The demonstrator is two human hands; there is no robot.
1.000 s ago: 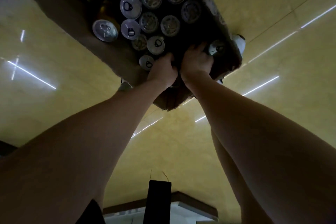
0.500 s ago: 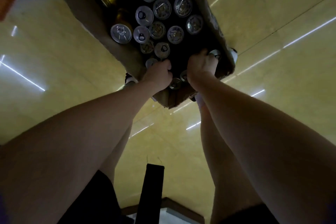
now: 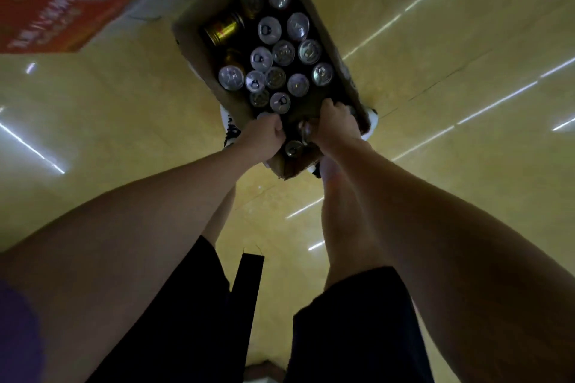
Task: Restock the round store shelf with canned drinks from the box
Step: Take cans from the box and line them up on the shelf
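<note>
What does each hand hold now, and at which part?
Both the left hand and the right hand are curled down among the cans in the box, apparently gripping can tops; the hands hide the exact hold.

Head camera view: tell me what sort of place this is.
Probably a shop floor during restocking: an open cardboard box packed with drink cans sits on glossy yellow floor, beside a red printed product carton.

The box [image 3: 199, 47] now sits farther off, with a red carton [image 3: 56, 3] newly in view.
</note>
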